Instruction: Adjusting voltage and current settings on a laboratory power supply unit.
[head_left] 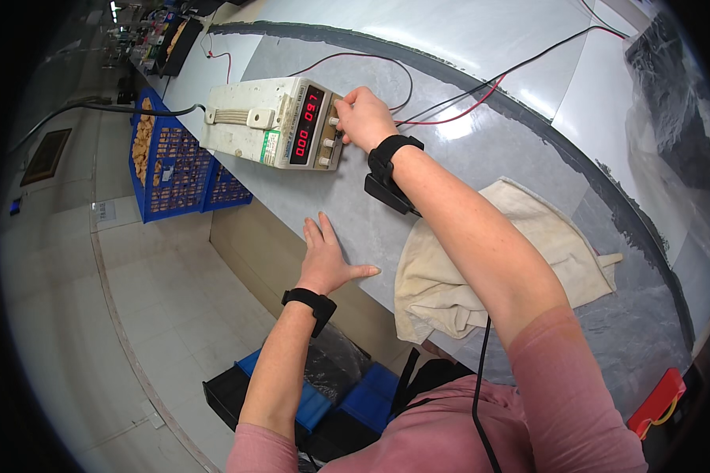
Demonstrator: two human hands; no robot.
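Observation:
A bench power supply point(244, 118) with a pale, worn case and a lit red digital display point(306, 124) sits on the grey worktop. My right hand point(364, 118) is at its front panel, fingers pinched on the upper knob point(334, 121). Two more knobs show lower on that panel. My left hand point(323, 258) lies at the worktop's near edge with fingers spread, holding nothing. Both wrists wear black straps. Under my right forearm, a crumpled cream cloth point(438, 276) is spread on the worktop.
Red and black leads point(457, 114) run across the worktop behind the supply. A blue crate point(173, 158) of tan pieces stands beyond the left edge. Clear plastic wrap point(670, 134) is at the far right, a red object point(659, 402) at lower right. Blue bins point(371, 398) sit below.

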